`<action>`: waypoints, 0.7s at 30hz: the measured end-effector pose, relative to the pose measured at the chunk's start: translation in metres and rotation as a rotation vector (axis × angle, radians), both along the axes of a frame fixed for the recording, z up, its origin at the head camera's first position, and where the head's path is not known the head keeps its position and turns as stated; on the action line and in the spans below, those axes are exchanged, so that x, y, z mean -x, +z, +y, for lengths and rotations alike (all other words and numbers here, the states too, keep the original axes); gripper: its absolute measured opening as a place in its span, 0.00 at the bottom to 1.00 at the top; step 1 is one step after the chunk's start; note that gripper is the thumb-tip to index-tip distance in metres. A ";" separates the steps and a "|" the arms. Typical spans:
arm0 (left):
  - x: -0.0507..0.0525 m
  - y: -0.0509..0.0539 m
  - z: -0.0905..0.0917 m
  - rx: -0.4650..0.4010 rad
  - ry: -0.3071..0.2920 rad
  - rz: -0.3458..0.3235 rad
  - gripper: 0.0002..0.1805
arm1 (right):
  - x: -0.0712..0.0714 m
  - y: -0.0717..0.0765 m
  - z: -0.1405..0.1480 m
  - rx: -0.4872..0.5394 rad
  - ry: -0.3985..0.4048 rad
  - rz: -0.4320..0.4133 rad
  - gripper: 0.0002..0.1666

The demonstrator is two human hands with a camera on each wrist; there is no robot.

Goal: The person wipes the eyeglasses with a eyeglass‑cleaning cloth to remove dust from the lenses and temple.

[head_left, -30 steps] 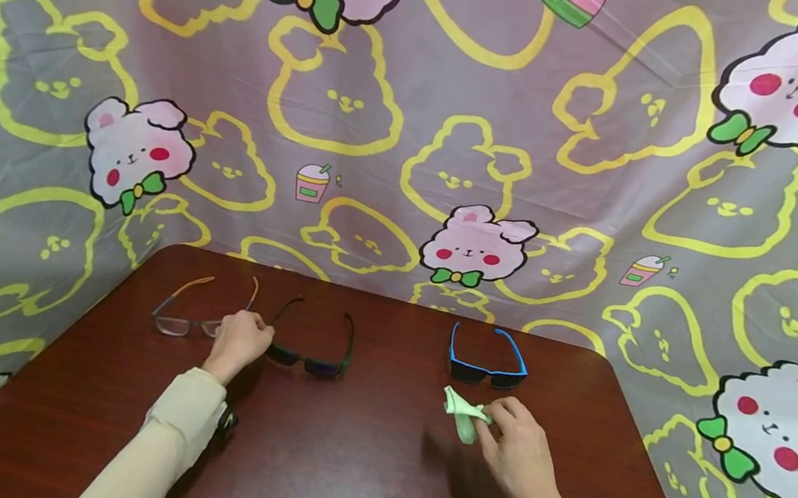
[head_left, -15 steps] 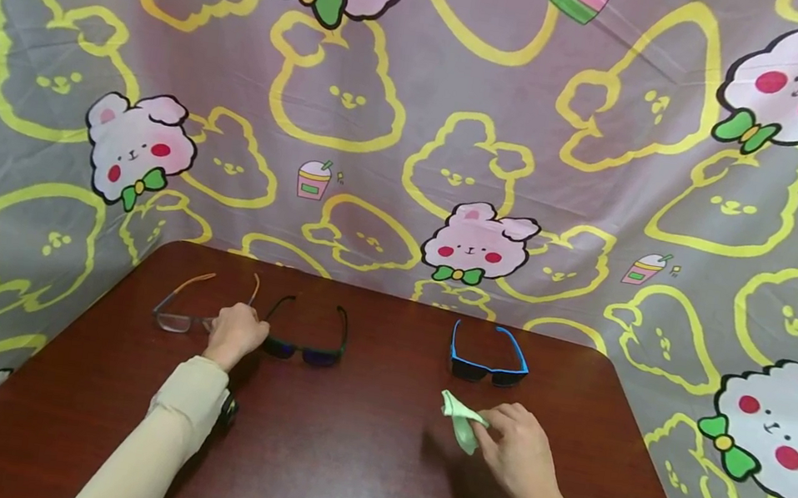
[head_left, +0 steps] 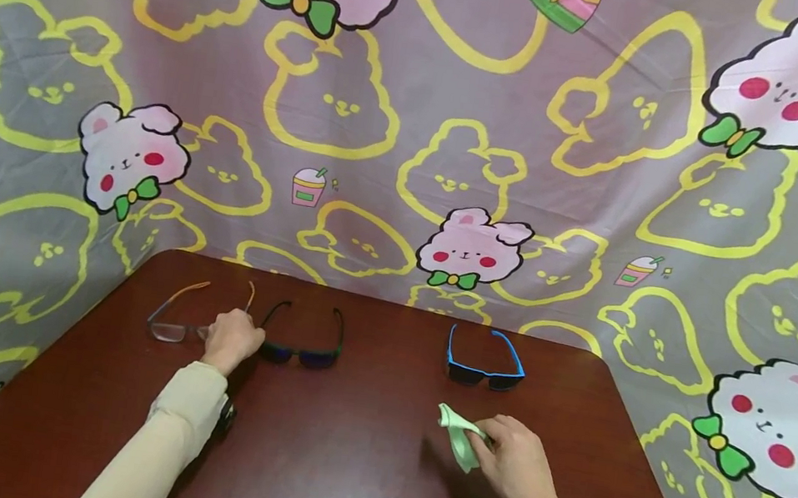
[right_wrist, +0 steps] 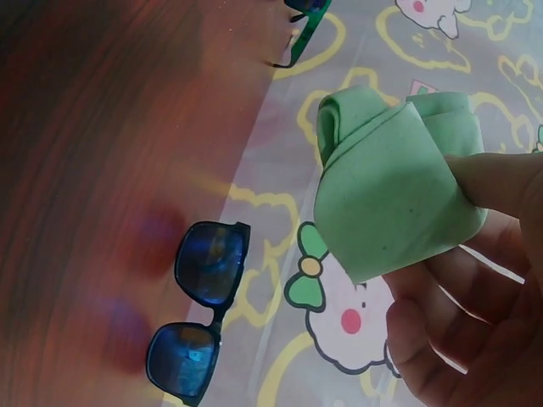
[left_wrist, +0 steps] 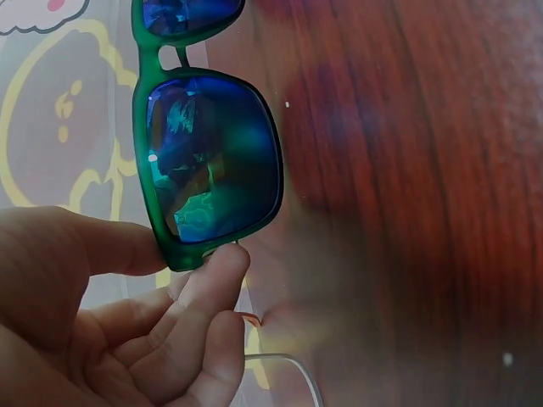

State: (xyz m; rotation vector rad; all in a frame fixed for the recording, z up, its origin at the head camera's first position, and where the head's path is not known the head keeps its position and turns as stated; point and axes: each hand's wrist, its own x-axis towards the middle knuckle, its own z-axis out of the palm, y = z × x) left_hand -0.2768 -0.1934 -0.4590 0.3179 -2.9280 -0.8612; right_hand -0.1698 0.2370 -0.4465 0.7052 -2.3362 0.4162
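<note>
A patterned cloth backdrop closes in the far, left and right sides of a dark reddish-brown table. Near its far left corner stands a pair of clear glasses, temples toward the far edge. Just beside them, left of the middle of the far edge, are the green sunglasses, unfolded, mirrored lenses toward the near edge. The blue sunglasses stand well apart, nearer the far right corner, facing the same way.

The left hand pinches the left end of the green frame, thumb in front and fingers behind near the hinge. The right hand holds a folded pale green cloth between thumb and fingers, above the table and nearer its near edge than the blue pair.

The step in hand looks like setting the green pair straight. That grip at the corner suits it, as it should keep prints off the lens. It would be best to turn the frame gently, both temples level, before letting go, and to mind the clear pair close to the knuckles. Whether the frame fully rests on the wood, I cannot tell.
</note>
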 end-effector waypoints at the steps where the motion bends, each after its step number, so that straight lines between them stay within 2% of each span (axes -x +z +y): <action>1: -0.001 -0.002 0.000 0.000 0.004 -0.002 0.19 | -0.001 -0.001 0.001 0.000 0.003 -0.004 0.12; 4: -0.001 -0.005 0.000 -0.006 -0.006 -0.001 0.20 | -0.002 -0.004 0.002 0.005 0.007 -0.011 0.11; 7: -0.001 -0.004 0.002 0.022 -0.030 0.014 0.19 | -0.002 -0.006 0.004 0.015 0.007 -0.017 0.11; 10: -0.002 0.001 0.009 0.103 -0.043 0.035 0.18 | -0.002 -0.006 0.006 0.026 0.010 -0.023 0.11; 13: -0.005 0.013 0.024 0.199 -0.066 0.085 0.18 | -0.002 -0.006 0.006 0.038 0.022 -0.024 0.11; 16: -0.007 0.026 0.046 0.258 -0.125 0.151 0.18 | -0.001 -0.006 0.005 0.047 0.032 -0.028 0.11; 18: -0.007 0.032 0.062 0.265 -0.187 0.166 0.16 | -0.001 -0.006 0.005 0.048 0.036 -0.028 0.11; 21: -0.004 0.033 0.087 0.239 -0.284 0.169 0.14 | -0.001 -0.007 0.006 0.041 0.030 -0.035 0.11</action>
